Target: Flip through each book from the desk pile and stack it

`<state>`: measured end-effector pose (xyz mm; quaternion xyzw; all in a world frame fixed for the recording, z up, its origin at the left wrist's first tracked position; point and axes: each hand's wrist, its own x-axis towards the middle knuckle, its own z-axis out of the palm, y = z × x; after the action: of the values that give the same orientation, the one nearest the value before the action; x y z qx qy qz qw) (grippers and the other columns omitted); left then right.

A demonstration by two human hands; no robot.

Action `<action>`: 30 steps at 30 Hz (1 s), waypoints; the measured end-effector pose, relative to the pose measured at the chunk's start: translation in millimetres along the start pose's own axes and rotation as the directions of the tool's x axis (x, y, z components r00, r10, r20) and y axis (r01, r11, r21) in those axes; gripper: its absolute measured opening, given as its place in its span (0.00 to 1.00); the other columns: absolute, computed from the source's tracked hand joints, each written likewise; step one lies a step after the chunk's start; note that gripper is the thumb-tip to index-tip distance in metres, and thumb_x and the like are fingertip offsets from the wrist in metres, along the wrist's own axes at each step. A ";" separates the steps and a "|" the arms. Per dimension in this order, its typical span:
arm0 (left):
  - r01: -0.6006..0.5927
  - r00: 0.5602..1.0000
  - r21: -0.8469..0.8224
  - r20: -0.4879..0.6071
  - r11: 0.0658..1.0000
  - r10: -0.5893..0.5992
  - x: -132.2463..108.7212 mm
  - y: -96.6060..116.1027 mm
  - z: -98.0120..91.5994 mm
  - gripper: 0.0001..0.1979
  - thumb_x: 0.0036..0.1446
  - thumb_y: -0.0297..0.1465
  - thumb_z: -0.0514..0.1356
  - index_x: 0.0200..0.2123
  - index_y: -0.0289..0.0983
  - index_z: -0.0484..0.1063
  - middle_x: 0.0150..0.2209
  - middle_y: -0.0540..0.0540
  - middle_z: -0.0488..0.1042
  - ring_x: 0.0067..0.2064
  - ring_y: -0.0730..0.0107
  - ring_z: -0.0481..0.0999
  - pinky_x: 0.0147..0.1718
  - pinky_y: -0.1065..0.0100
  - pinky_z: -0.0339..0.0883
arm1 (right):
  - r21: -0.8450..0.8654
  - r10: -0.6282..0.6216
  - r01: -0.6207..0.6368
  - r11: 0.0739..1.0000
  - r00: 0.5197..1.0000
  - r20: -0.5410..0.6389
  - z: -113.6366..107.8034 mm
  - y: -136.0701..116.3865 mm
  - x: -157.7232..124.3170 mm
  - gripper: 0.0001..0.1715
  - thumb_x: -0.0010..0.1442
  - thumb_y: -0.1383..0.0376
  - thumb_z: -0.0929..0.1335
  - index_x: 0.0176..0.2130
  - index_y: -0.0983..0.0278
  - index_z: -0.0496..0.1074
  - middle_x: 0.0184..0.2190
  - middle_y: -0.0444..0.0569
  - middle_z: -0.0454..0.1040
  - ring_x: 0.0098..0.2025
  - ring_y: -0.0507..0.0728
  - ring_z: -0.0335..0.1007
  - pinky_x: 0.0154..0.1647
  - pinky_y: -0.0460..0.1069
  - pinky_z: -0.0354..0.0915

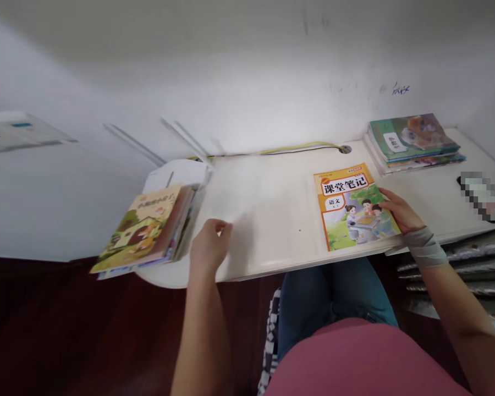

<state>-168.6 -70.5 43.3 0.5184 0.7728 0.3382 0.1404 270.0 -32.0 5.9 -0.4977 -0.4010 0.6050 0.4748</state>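
A thin orange workbook [357, 206], its cover showing children around a table, lies at the right part of the white desk. On its right edge is my right hand [400, 210], thumb over the cover and the other fingers partly hidden; a grey wrap circles the wrist. My left hand [210, 245] hovers at the desk's front left with its fingers curled in and thumb against them, nothing visible in the grip. Nearest to that hand is a stack of picture books [142, 228], topped by a yellow-green cover with a house, jutting past the desk's left edge.
Another book stack [414, 140] with a green top cover stands at the back right. A phone [482, 195] lies on the far right. Along the wall runs a yellow and black cable [297, 147] into a hole in the white desk [268, 220].
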 end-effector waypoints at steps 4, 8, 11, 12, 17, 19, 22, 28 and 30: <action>-0.296 0.922 0.267 -0.173 0.917 0.347 -28.9 20.1 28.5 0.16 0.60 0.33 0.54 0.49 0.32 0.66 0.60 0.29 0.63 0.66 0.47 0.55 0.61 0.44 0.51 | -0.435 -0.326 0.232 0.870 0.933 -0.154 -7.3 17.3 7.5 0.37 0.51 0.50 0.70 0.56 0.61 0.65 0.57 0.56 0.69 0.59 0.65 0.65 0.58 0.63 0.63; -0.634 0.762 0.080 0.233 0.769 0.604 -65.4 66.4 93.1 0.20 0.66 0.37 0.45 0.53 0.32 0.67 0.60 0.33 0.65 0.64 0.57 0.60 0.59 0.54 0.60 | -0.743 -0.571 0.312 0.592 0.813 -0.113 -20.7 29.7 8.5 0.36 0.56 0.44 0.65 0.53 0.67 0.68 0.58 0.64 0.66 0.61 0.66 0.60 0.62 0.66 0.56; -0.654 0.722 0.145 0.413 0.742 0.555 -80.3 83.2 130.2 0.28 0.65 0.43 0.45 0.56 0.26 0.64 0.61 0.29 0.63 0.65 0.48 0.58 0.59 0.49 0.58 | -0.775 -0.609 0.331 0.537 0.789 -0.085 -26.7 33.9 3.4 0.34 0.61 0.44 0.60 0.50 0.67 0.71 0.55 0.65 0.68 0.58 0.64 0.65 0.60 0.64 0.61; -0.654 0.725 0.187 0.432 0.733 0.536 -82.3 84.5 137.0 0.30 0.65 0.44 0.45 0.58 0.26 0.63 0.62 0.29 0.61 0.65 0.45 0.57 0.60 0.46 0.56 | -0.780 -0.612 0.333 0.530 0.786 -0.080 -26.6 34.1 1.7 0.34 0.62 0.44 0.59 0.49 0.67 0.72 0.55 0.65 0.69 0.58 0.64 0.66 0.59 0.63 0.62; -0.694 0.704 0.287 0.464 0.660 0.538 -81.3 79.5 141.9 0.34 0.65 0.47 0.43 0.63 0.26 0.58 0.65 0.34 0.55 0.66 0.43 0.53 0.62 0.45 0.51 | -0.785 -0.592 0.340 0.518 0.805 -0.042 -18.5 30.4 -2.1 0.34 0.65 0.44 0.54 0.47 0.64 0.74 0.52 0.60 0.73 0.61 0.63 0.62 0.61 0.62 0.60; -0.698 0.702 0.300 0.466 0.650 0.539 -80.6 78.0 140.4 0.35 0.65 0.47 0.43 0.63 0.25 0.58 0.66 0.34 0.55 0.66 0.44 0.53 0.62 0.46 0.51 | -0.787 -0.577 0.329 0.522 0.816 -0.041 -16.5 29.3 -2.4 0.35 0.65 0.44 0.53 0.48 0.63 0.74 0.53 0.59 0.72 0.62 0.63 0.61 0.62 0.62 0.59; -0.701 0.699 0.300 0.469 0.647 0.540 -80.4 77.4 140.0 0.36 0.64 0.48 0.43 0.63 0.25 0.57 0.66 0.35 0.55 0.66 0.44 0.54 0.62 0.47 0.51 | -0.789 -0.556 0.303 0.535 0.829 -0.059 -16.7 28.8 -3.0 0.38 0.64 0.43 0.53 0.49 0.65 0.74 0.57 0.61 0.69 0.61 0.63 0.62 0.62 0.62 0.58; -0.706 0.692 0.279 0.467 0.651 0.551 -80.2 76.2 140.1 0.36 0.64 0.48 0.44 0.64 0.27 0.56 0.66 0.35 0.55 0.67 0.45 0.53 0.62 0.47 0.51 | -0.749 -0.549 0.322 0.579 0.833 -0.066 -18.1 22.4 -8.4 0.36 0.64 0.42 0.54 0.50 0.63 0.74 0.56 0.58 0.70 0.59 0.60 0.65 0.61 0.59 0.60; -0.704 0.694 0.274 0.462 0.655 0.553 -80.3 76.5 139.7 0.35 0.64 0.48 0.44 0.64 0.28 0.56 0.66 0.35 0.55 0.67 0.46 0.52 0.62 0.47 0.51 | -0.710 -0.535 0.341 0.617 0.843 -0.061 -17.5 18.8 -11.3 0.34 0.65 0.44 0.55 0.50 0.62 0.74 0.56 0.55 0.71 0.59 0.59 0.65 0.62 0.58 0.59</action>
<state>-1.4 -72.0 -18.6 0.8238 0.5587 0.0921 0.0247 284.5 -47.0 -12.8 -0.5969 -0.6343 0.2088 0.4448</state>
